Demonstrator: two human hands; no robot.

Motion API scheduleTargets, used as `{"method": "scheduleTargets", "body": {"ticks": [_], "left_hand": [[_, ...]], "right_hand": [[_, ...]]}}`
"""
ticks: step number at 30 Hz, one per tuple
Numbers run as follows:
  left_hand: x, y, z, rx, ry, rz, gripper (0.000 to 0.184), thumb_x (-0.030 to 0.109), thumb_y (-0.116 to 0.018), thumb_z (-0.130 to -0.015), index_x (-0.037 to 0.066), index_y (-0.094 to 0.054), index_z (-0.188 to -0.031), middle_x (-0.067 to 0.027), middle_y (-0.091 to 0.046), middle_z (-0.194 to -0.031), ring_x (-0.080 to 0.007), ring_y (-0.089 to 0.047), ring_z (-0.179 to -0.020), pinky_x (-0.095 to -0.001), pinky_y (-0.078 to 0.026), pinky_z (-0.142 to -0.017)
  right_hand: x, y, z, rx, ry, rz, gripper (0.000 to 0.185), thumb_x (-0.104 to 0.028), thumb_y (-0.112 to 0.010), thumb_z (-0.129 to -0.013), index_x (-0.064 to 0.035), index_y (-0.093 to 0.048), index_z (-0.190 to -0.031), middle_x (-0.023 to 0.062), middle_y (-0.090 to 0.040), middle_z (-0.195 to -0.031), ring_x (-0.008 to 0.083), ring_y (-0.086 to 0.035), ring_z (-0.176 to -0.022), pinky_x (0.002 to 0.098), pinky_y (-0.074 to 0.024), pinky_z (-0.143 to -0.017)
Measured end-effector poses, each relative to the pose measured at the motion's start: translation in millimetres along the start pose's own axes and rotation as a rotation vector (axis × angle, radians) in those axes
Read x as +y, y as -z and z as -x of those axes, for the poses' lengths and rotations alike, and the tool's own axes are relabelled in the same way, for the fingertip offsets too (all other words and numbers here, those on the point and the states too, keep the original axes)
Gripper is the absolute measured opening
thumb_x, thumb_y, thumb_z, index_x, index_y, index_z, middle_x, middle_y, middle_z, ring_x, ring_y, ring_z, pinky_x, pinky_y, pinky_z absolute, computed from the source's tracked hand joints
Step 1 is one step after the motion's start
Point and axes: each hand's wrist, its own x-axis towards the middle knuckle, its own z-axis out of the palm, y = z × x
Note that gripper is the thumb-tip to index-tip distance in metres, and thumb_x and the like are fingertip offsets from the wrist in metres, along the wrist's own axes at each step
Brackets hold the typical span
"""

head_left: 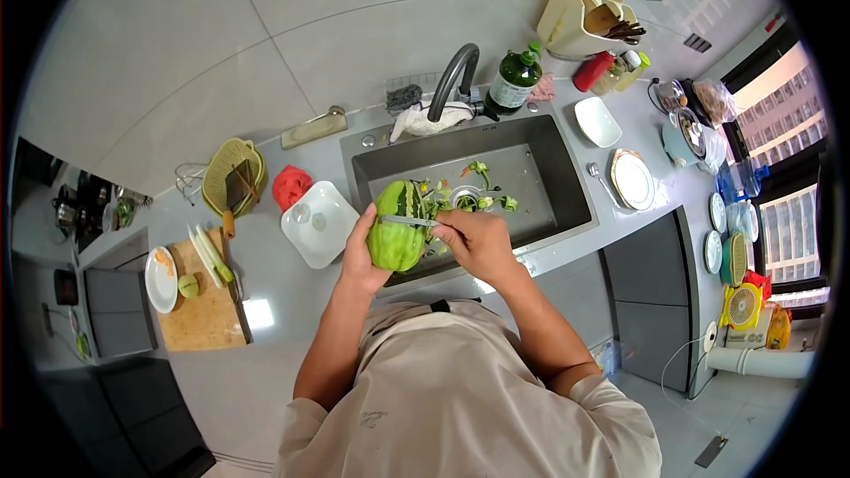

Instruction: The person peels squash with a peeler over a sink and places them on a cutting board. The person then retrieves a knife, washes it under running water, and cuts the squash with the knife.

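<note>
My left hand (pixel 360 252) is wrapped around the side of a green striped melon (pixel 398 248), holding it over the near left part of the sink (pixel 567 199). Dark stripes show on the melon's upper part, while its lower part is pale green and peeled. In my right hand (pixel 478 243) is a peeling knife (pixel 407 220) with a slim silver blade. The blade lies across the melon's face, and my fist hides the handle. Green peelings (pixel 482 173) lie in the sink, some around the drain (pixel 465 198).
A white square dish (pixel 332 248) sits left of the sink, near a red bag (pixel 290 187). A cutting board (pixel 199 327) holds scallions. Behind the sink stand a faucet (pixel 465 57) and green soap bottle (pixel 513 84). A white bowl (pixel 598 122) and plates (pixel 631 181) are rightward.
</note>
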Motion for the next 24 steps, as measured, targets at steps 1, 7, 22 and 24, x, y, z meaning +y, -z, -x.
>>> {"method": "scheduleTargets", "body": {"ticks": [1, 7, 22, 24], "left_hand": [[0.0, 1.1, 0.2, 0.001, -0.001, 0.002, 0.063, 0.057, -0.051, -0.112, 0.010, -0.059, -0.154, -0.0153, -0.072, -0.141, -0.0368, -0.071, -0.124, -0.0607, -0.060, -0.099], [-2.3, 7.4, -1.2, -0.016, -0.011, -0.010, 0.063, 0.056, -0.051, -0.112, 0.010, -0.059, -0.155, -0.0159, -0.071, -0.143, -0.0367, -0.072, -0.125, -0.0610, -0.060, -0.099], [-8.5, 24.7, -0.3, -0.093, -0.014, 0.110, 0.067, 0.053, -0.053, -0.112, 0.006, -0.054, -0.159, -0.0175, -0.068, -0.149, -0.0370, -0.070, -0.129, -0.0543, -0.058, -0.109], [-8.1, 23.1, 1.2, -0.080, -0.026, 0.079, 0.065, 0.051, -0.054, -0.112, 0.004, -0.056, -0.157, -0.0160, -0.069, -0.148, -0.0328, -0.068, -0.133, -0.0502, -0.054, -0.115]], "right_hand": [[-0.1, -1.1, -0.3, -0.002, 0.000, 0.000, 0.024, -0.032, -0.079, -0.102, -0.0081, -0.077, -0.104, 0.0131, -0.072, -0.080, 0.0315, -0.073, -0.070, 0.0433, -0.0548, -0.062], [-3.2, -5.8, -3.8, 0.108, 0.085, 0.139, 0.022, -0.032, -0.080, -0.099, -0.0101, -0.077, -0.101, 0.0094, -0.073, -0.079, 0.0337, -0.072, -0.069, 0.0444, -0.0547, -0.063], [36.2, -13.7, -1.8, 0.144, -0.508, -0.120, 0.029, -0.036, -0.072, -0.109, -0.0074, -0.076, -0.109, 0.0150, -0.073, -0.077, 0.0353, -0.072, -0.068, 0.0398, -0.0543, -0.061], [35.4, -15.9, 0.8, 0.060, -0.587, -0.230, 0.030, -0.036, -0.071, -0.110, -0.0066, -0.075, -0.112, 0.0155, -0.073, -0.078, 0.0349, -0.072, -0.069, 0.0404, -0.0549, -0.063]]}}
